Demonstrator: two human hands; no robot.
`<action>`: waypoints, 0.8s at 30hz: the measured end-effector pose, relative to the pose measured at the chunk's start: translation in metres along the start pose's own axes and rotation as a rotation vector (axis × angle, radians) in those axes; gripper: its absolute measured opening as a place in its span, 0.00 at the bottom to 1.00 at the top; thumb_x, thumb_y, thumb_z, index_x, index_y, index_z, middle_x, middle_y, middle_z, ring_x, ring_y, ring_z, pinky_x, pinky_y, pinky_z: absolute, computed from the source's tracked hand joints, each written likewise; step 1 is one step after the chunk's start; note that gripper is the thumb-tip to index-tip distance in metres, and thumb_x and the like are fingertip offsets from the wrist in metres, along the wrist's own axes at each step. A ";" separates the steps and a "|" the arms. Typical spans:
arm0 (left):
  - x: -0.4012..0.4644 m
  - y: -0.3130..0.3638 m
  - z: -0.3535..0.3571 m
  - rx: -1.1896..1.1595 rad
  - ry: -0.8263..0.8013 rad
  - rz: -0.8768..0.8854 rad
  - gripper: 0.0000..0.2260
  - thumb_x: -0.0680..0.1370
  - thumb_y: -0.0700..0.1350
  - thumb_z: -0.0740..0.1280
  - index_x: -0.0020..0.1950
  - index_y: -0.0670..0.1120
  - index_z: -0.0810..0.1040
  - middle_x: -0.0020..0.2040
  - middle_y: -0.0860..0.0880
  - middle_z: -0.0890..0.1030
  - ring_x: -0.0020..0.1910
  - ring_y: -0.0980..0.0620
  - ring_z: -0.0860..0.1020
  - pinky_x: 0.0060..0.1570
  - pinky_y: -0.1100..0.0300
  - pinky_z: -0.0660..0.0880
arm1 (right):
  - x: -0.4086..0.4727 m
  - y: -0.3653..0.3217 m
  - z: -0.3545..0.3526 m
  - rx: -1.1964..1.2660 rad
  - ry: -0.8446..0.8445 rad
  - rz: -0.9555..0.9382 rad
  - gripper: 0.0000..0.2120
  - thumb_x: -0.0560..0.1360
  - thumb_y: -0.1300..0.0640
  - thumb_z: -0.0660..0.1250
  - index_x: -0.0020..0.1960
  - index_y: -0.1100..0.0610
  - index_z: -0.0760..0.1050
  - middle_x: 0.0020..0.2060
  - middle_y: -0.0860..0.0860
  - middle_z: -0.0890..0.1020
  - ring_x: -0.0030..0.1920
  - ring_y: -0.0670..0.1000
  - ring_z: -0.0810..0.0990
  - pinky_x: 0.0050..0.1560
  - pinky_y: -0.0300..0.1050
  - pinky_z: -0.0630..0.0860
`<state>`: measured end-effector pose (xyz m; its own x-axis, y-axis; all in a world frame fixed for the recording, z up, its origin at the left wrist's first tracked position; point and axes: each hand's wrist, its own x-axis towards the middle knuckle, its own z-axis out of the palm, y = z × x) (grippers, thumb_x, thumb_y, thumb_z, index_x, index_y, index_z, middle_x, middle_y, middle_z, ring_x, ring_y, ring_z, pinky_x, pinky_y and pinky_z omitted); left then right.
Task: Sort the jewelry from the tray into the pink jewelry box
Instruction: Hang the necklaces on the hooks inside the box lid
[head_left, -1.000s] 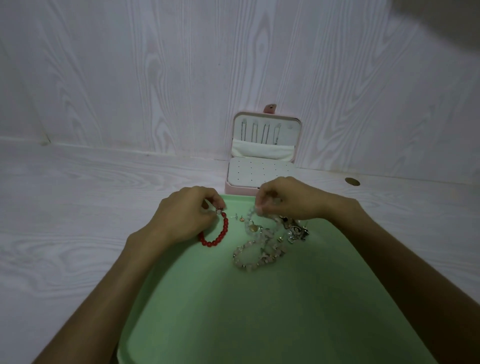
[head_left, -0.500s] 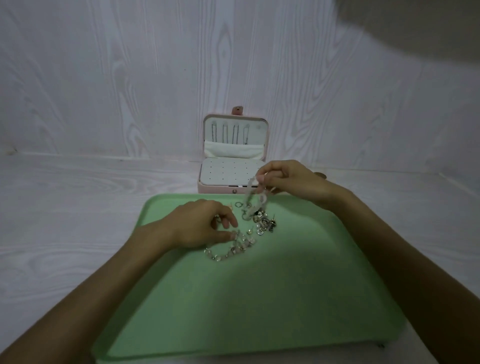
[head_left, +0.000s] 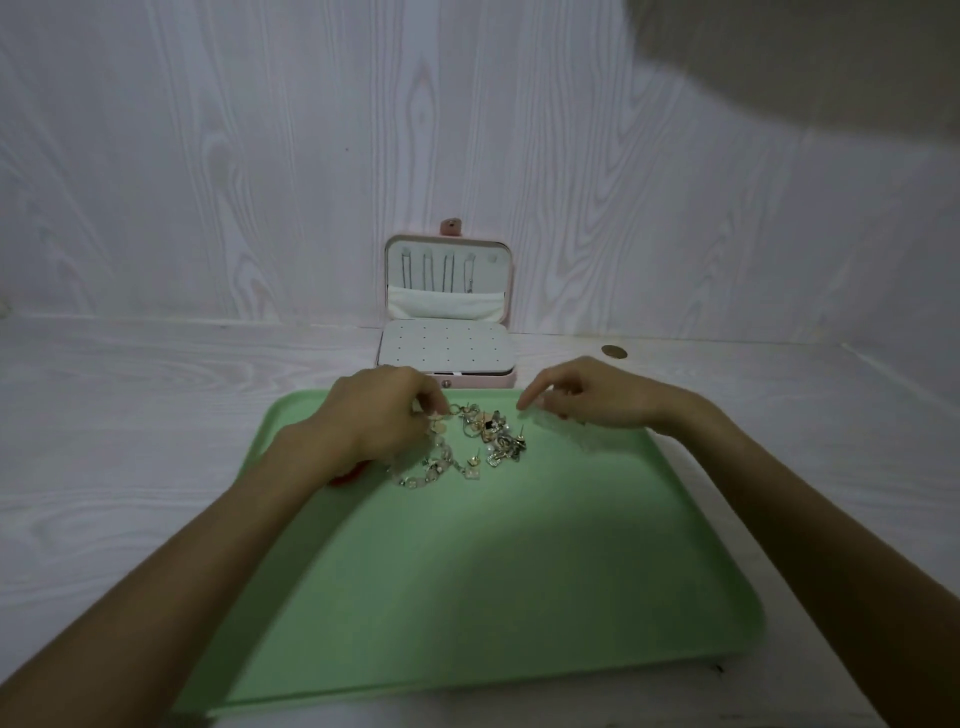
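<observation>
A flat pale-green plastic tray (head_left: 467, 597) with rounded corners is being viewed lying on a whitewashed wood-grain tabletop (head_left: 130, 415), with both forearms reaching over it from the near side. A tangled heap of small gold and silver metal jewelry (head_left: 493, 436) is lying on the far part of the tray, between the two hands. The left hand (head_left: 374, 415) is being held at the left edge of this heap, knuckles up, with its fingers curled down so that the tips are meeting a gold-coloured piece; whether that piece is truly being pinched cannot be told. A pale pink beaded bracelet (head_left: 431, 465) is lying just beside this hand, on its near right, and a sliver of a red object (head_left: 345, 477) is showing under its wrist. The right hand (head_left: 592, 400) is being held to the right of the heap, fingers loosely bent and pointing left, nothing visibly gripped. A blurred translucent clear beaded strand (head_left: 561, 428) is lying on the tray directly beneath this hand's fingers; contact cannot be confirmed. The small pink rectangular jewelry box (head_left: 449, 332) is standing open just beyond both hands, touching or nearly touching the far tray edge, its lid upright against the wall. Thin chains are hanging inside the lid, and a white perforated panel is covering the base. A small round brown disc (head_left: 614, 352) is lying on the tabletop beyond the right hand.
</observation>
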<state>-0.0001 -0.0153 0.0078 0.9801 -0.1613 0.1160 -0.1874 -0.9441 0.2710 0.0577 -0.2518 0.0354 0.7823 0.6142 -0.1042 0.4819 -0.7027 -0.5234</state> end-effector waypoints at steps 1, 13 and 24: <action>0.002 0.005 0.002 -0.063 0.023 0.019 0.08 0.77 0.47 0.65 0.52 0.58 0.79 0.49 0.60 0.79 0.49 0.56 0.77 0.44 0.59 0.71 | 0.001 0.001 0.005 -0.035 -0.031 0.000 0.08 0.78 0.56 0.63 0.54 0.50 0.80 0.34 0.52 0.78 0.33 0.47 0.72 0.40 0.39 0.70; 0.016 0.035 0.022 -0.130 -0.111 0.028 0.07 0.72 0.49 0.70 0.49 0.55 0.82 0.42 0.58 0.81 0.44 0.55 0.78 0.42 0.59 0.74 | 0.000 0.005 0.022 -0.190 0.020 0.075 0.04 0.72 0.52 0.70 0.46 0.51 0.81 0.33 0.48 0.78 0.42 0.52 0.80 0.47 0.47 0.76; 0.009 0.027 0.006 -0.084 -0.012 -0.017 0.09 0.72 0.44 0.67 0.48 0.56 0.83 0.41 0.59 0.78 0.46 0.55 0.77 0.39 0.61 0.69 | -0.006 0.007 0.011 -0.199 -0.030 0.090 0.06 0.72 0.49 0.71 0.44 0.51 0.82 0.32 0.44 0.79 0.39 0.46 0.77 0.50 0.49 0.76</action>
<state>0.0040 -0.0444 0.0106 0.9838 -0.1493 0.0991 -0.1750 -0.9194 0.3521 0.0521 -0.2566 0.0228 0.8149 0.5542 -0.1701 0.4813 -0.8103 -0.3343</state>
